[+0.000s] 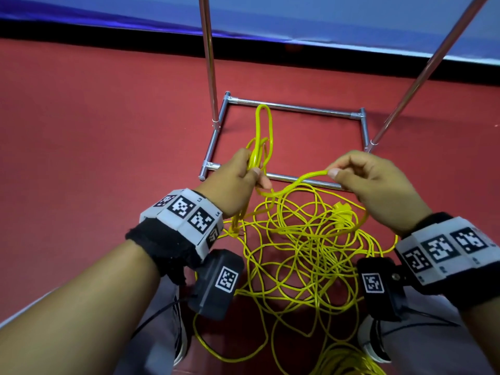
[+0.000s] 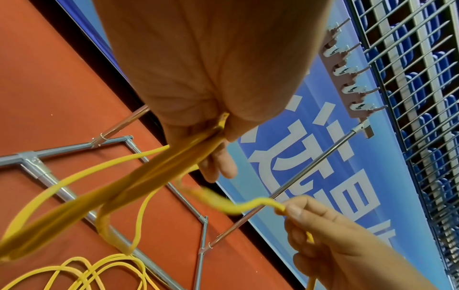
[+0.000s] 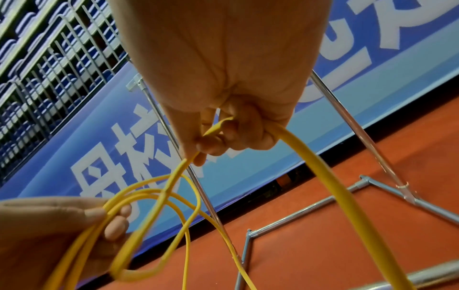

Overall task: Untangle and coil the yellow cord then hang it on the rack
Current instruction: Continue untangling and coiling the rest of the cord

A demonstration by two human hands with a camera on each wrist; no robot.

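Above the red floor [image 1: 81, 109], inside the rack [image 1: 295, 106] base, the yellow cord [image 1: 300, 239] is being coiled.
Finished loops are being kept gripped in the left hand [image 1: 238, 174]; slack from the tangle is being pinched and fed by the right hand [image 1: 370, 182].

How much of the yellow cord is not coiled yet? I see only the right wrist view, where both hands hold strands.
Observer: Most of it. In the head view, the yellow cord lies as a loose tangle on the red floor, below the left hand and the right hand.
Operator: Is a plug visible in it?
Observer: Yes, a yellow plug lies on top of the pile, on its right side.
Operator: Where can the coil hang?
Observer: The left wrist view shows a row of hooks at the top of the rack.
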